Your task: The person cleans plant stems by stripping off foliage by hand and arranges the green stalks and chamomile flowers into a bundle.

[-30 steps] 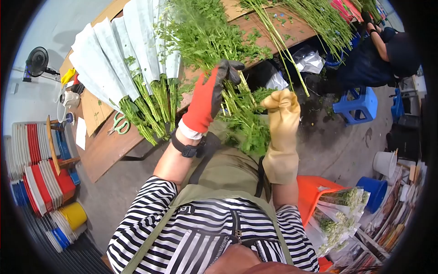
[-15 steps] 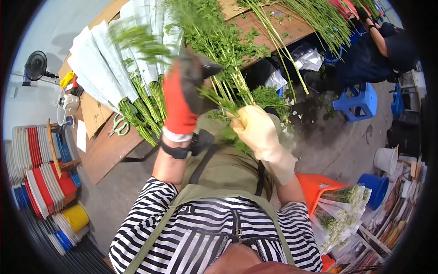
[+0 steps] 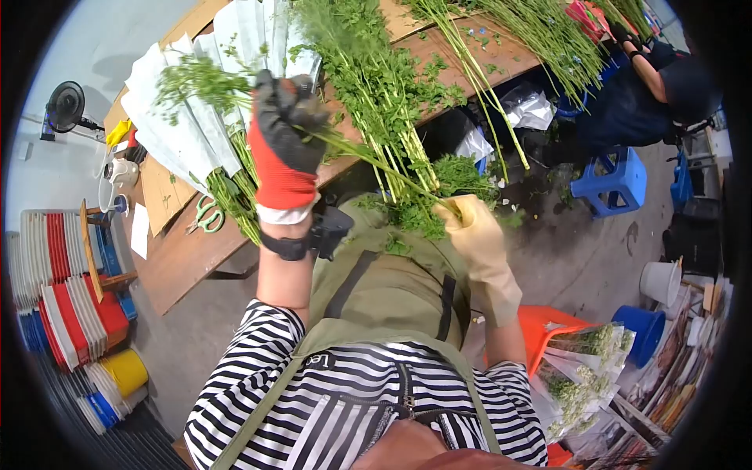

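A long green stem bunch (image 3: 360, 152) stretches between my two gloved hands. My left hand (image 3: 286, 141), in a red and black glove, is closed round its upper part, and the leafy tops (image 3: 200, 84) stick out to the left over the white wrapped bundles (image 3: 168, 117). The lower stem ends sit in the closed fingers of my right hand (image 3: 472, 231), which wears a cream rubber glove. Between and beyond the hands, a pile of leafy stems (image 3: 388, 102) lies on the brown table (image 3: 188, 262), its cut ends toward me.
Green-handled scissors (image 3: 207, 215) lie at the table's left part. Loose long stems (image 3: 486, 86) overhang the edge. At the upper right a person (image 3: 646, 94) in dark clothes bends near a blue stool (image 3: 612, 182). Wrapped white flowers (image 3: 583, 376) rest by an orange container (image 3: 540, 325) at the lower right.
My left hand has moved left, carrying leafy tops over the wrapped bundles. My right hand swung inward toward the stems, then slightly down and right, and now holds the stem ends.
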A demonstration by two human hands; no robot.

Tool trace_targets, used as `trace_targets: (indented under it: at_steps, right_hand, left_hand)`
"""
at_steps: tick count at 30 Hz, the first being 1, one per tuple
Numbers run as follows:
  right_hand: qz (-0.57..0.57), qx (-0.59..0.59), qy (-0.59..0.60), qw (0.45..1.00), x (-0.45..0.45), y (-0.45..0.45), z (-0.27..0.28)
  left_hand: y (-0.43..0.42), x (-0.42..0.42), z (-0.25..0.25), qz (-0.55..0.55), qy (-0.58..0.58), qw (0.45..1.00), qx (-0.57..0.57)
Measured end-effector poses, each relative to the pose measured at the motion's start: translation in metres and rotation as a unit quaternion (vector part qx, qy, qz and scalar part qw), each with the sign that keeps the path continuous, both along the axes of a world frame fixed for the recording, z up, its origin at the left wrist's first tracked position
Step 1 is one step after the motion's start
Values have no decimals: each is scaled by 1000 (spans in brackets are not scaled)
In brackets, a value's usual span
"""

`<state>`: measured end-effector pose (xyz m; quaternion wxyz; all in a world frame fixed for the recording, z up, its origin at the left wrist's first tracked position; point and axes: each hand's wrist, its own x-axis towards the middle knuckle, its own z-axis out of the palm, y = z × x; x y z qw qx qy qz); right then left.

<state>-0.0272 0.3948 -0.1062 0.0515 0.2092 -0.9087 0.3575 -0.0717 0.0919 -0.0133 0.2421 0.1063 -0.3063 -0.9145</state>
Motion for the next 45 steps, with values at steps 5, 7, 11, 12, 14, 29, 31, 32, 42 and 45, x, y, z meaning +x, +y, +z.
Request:
trace_targets:
  at_steps: [5, 7, 11, 12, 14, 29, 31, 32, 42, 45]
  right_hand:
    - [-36, -282, -311, 907, 10, -23, 41]
    - [-59, -322, -340, 881, 9, -19, 40]
    - [-67, -338, -410, 845, 5, -7, 47]
    - [-53, -331, -422, 842, 5, -5, 49]
    - [-45, -315, -430, 845, 6, -4, 44]
    - [-38, -387, -483, 785, 19, 23, 27]
    - [-22, -395, -476, 786, 19, 22, 25]
    - [-17, -393, -476, 786, 19, 22, 25]
    - [24, -397, -496, 772, 23, 23, 13]
    - [18, -401, -506, 763, 25, 21, 12]
  left_hand:
    - [40, 4, -1, -118, -19, 984, -129]
    - [39, 10, -13, -196, -3, 954, -226]
    - [55, 20, -27, -304, -89, 913, -256]
    - [60, 21, -29, -313, -97, 901, -284]
    - [72, 17, -53, -315, -59, 896, -308]
    - [40, 11, -42, -205, -159, 906, -335]
    - [57, 13, -51, -223, -112, 903, -350]
    - [63, 14, -51, -221, -96, 899, -365]
    - [84, 7, -35, 37, -104, 800, -589]
    - [86, 6, -29, 106, -77, 741, -659]
